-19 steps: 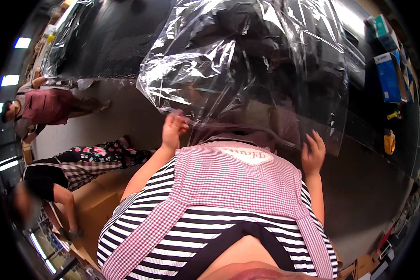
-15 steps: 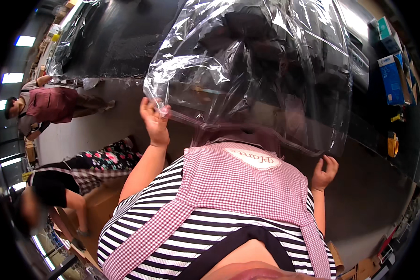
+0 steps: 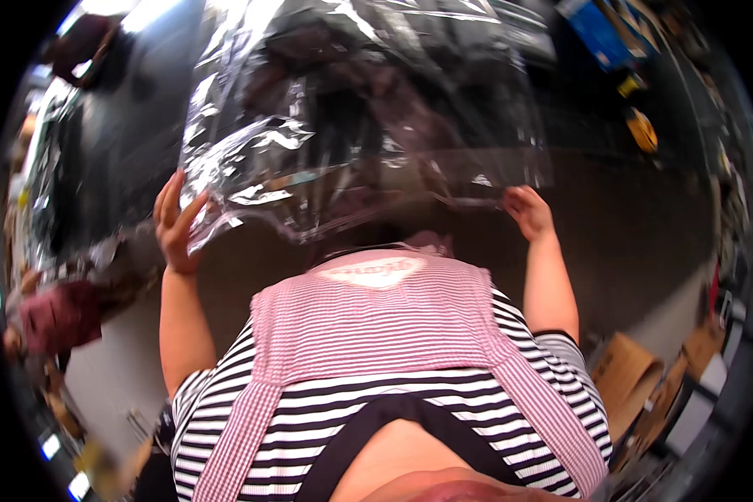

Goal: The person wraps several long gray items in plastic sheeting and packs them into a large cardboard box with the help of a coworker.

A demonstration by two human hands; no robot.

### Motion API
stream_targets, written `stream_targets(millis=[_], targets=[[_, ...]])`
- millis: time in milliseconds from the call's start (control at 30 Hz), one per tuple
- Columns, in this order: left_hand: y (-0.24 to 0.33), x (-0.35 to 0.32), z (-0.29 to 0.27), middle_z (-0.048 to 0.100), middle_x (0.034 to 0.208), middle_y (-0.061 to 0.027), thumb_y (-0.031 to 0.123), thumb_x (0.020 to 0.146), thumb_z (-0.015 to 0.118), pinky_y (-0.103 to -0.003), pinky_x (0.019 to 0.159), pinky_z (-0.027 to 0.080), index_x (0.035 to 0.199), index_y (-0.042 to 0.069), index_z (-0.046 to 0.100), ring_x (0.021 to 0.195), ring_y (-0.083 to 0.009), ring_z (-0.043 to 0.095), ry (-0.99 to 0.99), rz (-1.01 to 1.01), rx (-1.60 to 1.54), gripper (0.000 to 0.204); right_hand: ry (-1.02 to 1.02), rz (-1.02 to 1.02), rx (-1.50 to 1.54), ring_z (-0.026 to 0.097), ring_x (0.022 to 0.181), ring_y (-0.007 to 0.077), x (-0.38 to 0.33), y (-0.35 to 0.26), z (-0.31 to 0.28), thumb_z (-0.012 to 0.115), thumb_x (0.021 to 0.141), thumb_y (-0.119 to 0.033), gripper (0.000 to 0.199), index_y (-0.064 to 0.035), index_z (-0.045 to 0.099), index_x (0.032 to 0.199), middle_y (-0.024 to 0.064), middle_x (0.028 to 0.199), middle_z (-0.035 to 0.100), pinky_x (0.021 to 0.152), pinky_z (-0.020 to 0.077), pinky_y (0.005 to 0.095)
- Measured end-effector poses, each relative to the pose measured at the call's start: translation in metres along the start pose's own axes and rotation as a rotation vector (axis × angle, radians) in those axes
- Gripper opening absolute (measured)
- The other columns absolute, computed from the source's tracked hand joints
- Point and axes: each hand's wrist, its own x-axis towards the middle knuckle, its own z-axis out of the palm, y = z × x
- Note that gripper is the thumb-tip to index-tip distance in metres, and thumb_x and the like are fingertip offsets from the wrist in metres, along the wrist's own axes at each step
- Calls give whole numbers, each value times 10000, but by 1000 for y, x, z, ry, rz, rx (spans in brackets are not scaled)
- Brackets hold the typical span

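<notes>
A large, shiny clear plastic bag [image 3: 351, 109] spreads over the dark surface in front of me, its near edge hanging wavy and creased toward my apron. By its left near corner is my left hand [image 3: 178, 224], with fingers stretched and apart, touching or very close to the plastic. At the right near corner my right hand [image 3: 530, 212] has its fingers curled and its fingertips together on the edge of the plastic. Motion blurs both hands somewhat.
A dark worktable [image 3: 686, 100] extends under the plastic. On its right side are a blue box [image 3: 598, 33] and a yellow tape roll [image 3: 642, 130]. Cardboard [image 3: 627, 376] stands at the lower right. A person in a dark red apron [image 3: 61, 316] is at the left.
My view has turned. Both hands now sit farther apart in the picture, the right one higher and at the plastic's edge. The left fingers have spread from a pinch on the plastic.
</notes>
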Motion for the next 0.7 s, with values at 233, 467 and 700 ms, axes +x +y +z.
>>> stream_targets(millis=[233,467,700], targets=[[-59,-82,-5,689,1074,-69,69,763,610,-423,1007,405,859,62,686,1145,-280,579,-464,-121,-28,123,86,-195,75,580,672,103,-11,13,-39,619,889,-47,199,-127,465,792,35,750,593,558,481,204],[-73,-87,-2,686,1097,-65,99,796,617,-408,1018,399,952,72,710,1176,-299,554,-491,-117,88,184,25,-361,132,613,792,109,-44,-7,-75,622,883,-83,266,-87,532,1133,42,886,659,751,493,257],[-41,-87,-20,537,1353,-74,-97,775,477,-406,1081,335,1317,114,541,1285,-305,451,-704,-146,193,585,55,-477,-467,524,1193,201,-40,-13,-74,664,834,-151,481,-39,547,1287,118,1228,597,1022,395,314]])
